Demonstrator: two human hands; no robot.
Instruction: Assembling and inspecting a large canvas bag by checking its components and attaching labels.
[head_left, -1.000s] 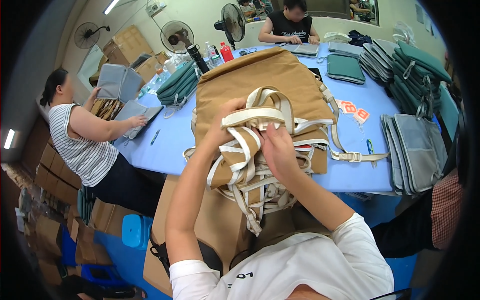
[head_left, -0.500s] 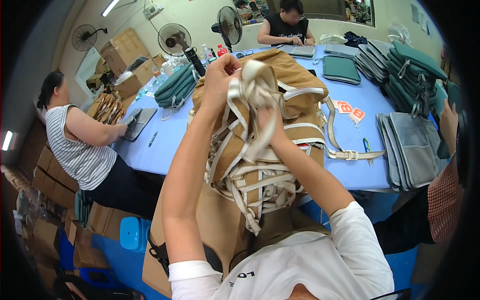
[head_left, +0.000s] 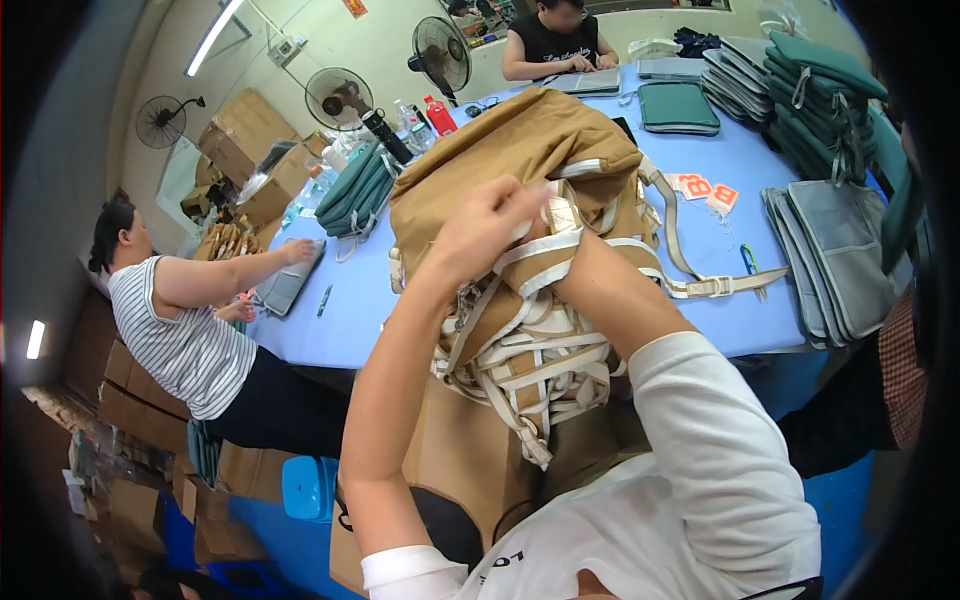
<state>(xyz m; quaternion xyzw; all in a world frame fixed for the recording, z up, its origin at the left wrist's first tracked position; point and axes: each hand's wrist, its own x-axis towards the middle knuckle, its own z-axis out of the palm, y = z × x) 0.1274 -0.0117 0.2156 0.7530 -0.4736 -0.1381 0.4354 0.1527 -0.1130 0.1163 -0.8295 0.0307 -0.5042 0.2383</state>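
A tan canvas backpack (head_left: 500, 135) with cream webbing trim lies on the table in front of me. My left hand (head_left: 485, 230) is over its near side, fingers bent and smeared by motion, close to a tan shoulder strap (head_left: 540, 262) edged in cream. That strap crosses over my right wrist. My right hand is mostly hidden behind it and my left hand, so its fingers do not show. Below both hands, a tangled bunch of tan and cream straps (head_left: 545, 375) hangs past the table's near edge. A buckled webbing strap (head_left: 715, 287) trails right from the bag.
Green and grey sleeves (head_left: 825, 110) are piled at the right on the blue table (head_left: 300, 330), with grey ones (head_left: 845, 265) nearer. Orange-and-white tags (head_left: 705, 188) and a pen (head_left: 324, 300) lie there. One person (head_left: 185, 310) stands left, another (head_left: 560, 50) sits opposite.
The bunched cream webbing between my hands is down, and the tan strap now lies across my right wrist. Both hands are lower. The person at left has raised an arm over the grey sleeve.
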